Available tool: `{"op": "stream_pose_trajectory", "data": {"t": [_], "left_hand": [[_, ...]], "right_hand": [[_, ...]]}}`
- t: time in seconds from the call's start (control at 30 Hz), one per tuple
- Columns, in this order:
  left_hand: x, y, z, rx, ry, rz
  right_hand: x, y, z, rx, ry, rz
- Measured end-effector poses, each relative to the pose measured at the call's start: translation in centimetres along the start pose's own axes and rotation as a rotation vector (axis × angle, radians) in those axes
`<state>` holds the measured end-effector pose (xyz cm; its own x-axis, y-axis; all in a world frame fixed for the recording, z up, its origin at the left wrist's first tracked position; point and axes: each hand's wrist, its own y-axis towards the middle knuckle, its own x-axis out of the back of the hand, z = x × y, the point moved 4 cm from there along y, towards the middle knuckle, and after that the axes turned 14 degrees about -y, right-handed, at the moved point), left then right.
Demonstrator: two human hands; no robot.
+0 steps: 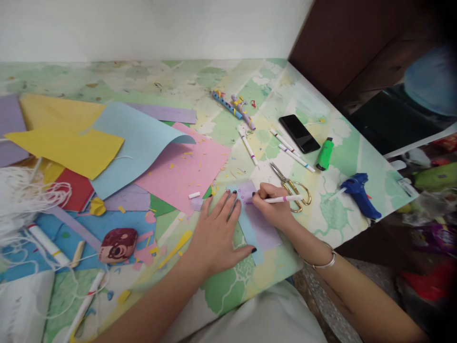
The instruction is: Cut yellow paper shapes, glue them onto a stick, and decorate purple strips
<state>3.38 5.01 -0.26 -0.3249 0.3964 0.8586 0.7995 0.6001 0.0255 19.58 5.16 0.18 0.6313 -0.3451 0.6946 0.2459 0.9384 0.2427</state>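
My right hand (274,204) is closed around a white felt-tip pen (291,198) with a purple band, its tip on a strip of purple paper (266,231). Small purple rings are drawn near the paper's far end. A light blue strip (247,232) lies along the purple one's left side. My left hand (218,233) rests flat with fingers spread, its fingertips by the blue strip's far end. A white pen cap (194,195) sits just left of those fingers. Gold-handled scissors (291,186) lie beyond my right hand.
Coloured sheets, including a pink one (189,166) strewn with scraps, cover the left side near white string (28,205). Several pens lie by a black phone (299,133). A green lighter-shaped object (325,155) and blue glue gun (360,194) are at right. Two decorated paper rolls (233,108) lie farther back.
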Motion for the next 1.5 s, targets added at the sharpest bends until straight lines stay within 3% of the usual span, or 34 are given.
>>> {"op": "stream_pose_trajectory", "data": {"t": [1.2,1.5], "left_hand": [[-0.01,0.03,-0.06,0.0,-0.019,-0.013],[0.09,0.0,-0.08,0.003,-0.008,0.001]], "right_hand": [[0.06,0.05,-0.2,-0.045,0.006,-0.024],[-0.11,0.02,-0.14,-0.041,-0.015,0.032]]}}
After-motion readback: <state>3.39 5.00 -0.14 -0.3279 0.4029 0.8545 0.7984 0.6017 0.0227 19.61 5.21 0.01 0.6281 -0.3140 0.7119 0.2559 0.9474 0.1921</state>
